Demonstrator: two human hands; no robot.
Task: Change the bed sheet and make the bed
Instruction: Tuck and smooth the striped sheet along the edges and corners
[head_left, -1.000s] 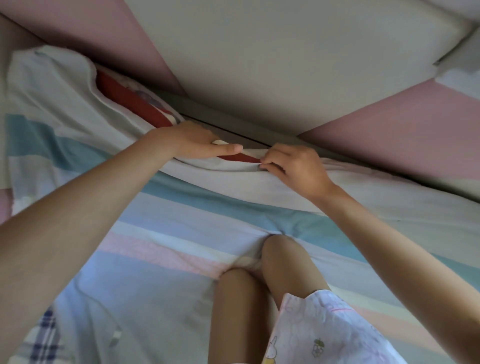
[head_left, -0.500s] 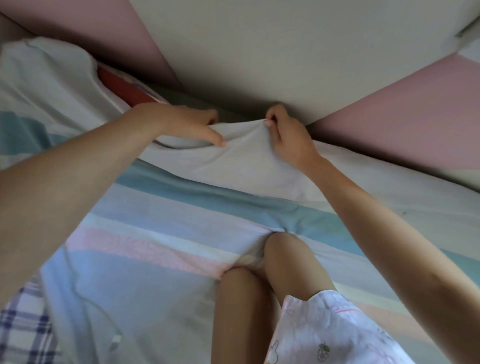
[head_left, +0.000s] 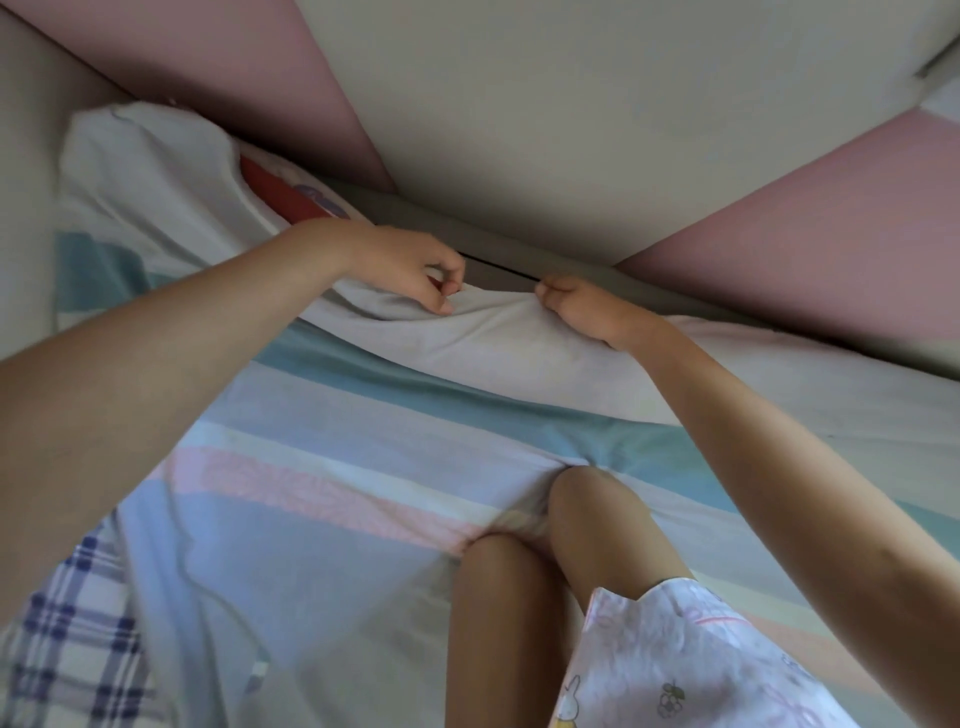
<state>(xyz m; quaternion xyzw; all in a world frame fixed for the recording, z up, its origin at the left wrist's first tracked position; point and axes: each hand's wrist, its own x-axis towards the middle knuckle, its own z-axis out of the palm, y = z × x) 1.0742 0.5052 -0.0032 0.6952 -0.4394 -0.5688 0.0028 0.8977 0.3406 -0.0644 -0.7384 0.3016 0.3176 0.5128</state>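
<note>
A striped bed sheet (head_left: 363, 447) in white, teal, lilac and pink covers the bed under my knees. Its white far edge (head_left: 498, 322) lies bunched along the gap by the padded headboard. My left hand (head_left: 410, 267) hovers just over that edge with fingers curled and thumb near the forefinger; I cannot see fabric between them. My right hand (head_left: 582, 309) grips the white edge and presses it down at the gap. At the far left a red mattress surface (head_left: 280, 195) shows where the sheet is pulled back.
A padded headboard (head_left: 519, 119) of pink and cream panels rises right behind the bed's edge. A blue plaid cloth (head_left: 67, 639) lies at the lower left. My bare knees (head_left: 571, 525) rest on the sheet in the middle.
Both hands have pulled the white sheet edge over the red mattress strip and pushed it down toward the headboard gap. The left hand has loosened from the fabric.
</note>
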